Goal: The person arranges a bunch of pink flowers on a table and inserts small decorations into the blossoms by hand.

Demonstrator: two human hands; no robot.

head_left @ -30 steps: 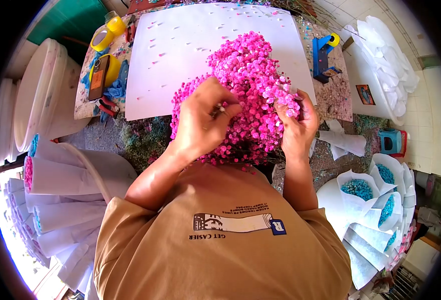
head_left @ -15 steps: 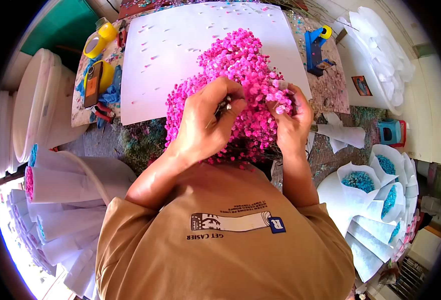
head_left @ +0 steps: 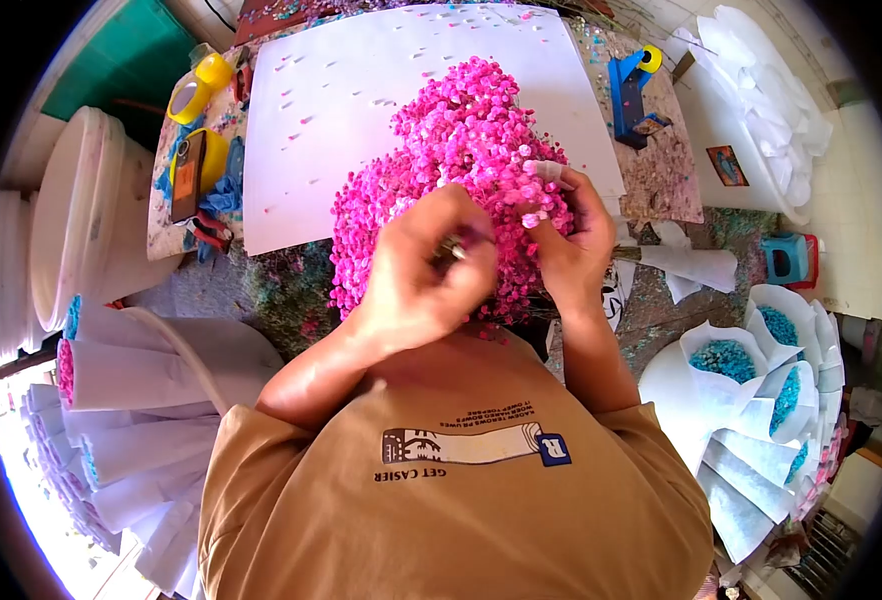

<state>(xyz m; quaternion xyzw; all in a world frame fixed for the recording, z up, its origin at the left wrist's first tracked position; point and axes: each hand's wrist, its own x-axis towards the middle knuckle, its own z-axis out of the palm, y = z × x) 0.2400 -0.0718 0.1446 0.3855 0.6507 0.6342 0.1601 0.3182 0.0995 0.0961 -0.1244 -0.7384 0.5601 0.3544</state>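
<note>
A large bunch of bright pink baby's breath (head_left: 461, 130) lies in front of my chest, partly over a white sheet of paper (head_left: 331, 130). My left hand (head_left: 426, 265) is closed in front of the bunch, its fingers smeared by motion. Something small and pale shows inside its grip, too blurred to name. On the bunch's right side, my right hand (head_left: 579, 235) pinches a pink sprig between thumb and fingers. A pale wrap covers one of its fingertips. The lower stems are mostly hidden by my hands and shirt.
Tape rolls (head_left: 189, 100), a phone (head_left: 188, 178) and red-handled pliers (head_left: 209, 230) lie left on the table. A blue tape dispenser (head_left: 629, 100) stands right. Paper-wrapped blue bunches (head_left: 723, 360) sit at lower right, other wrapped bunches (head_left: 141, 370) at left.
My left hand has moved slightly down and right, away from the top of the bunch. My right hand has shifted a little left with the sprig.
</note>
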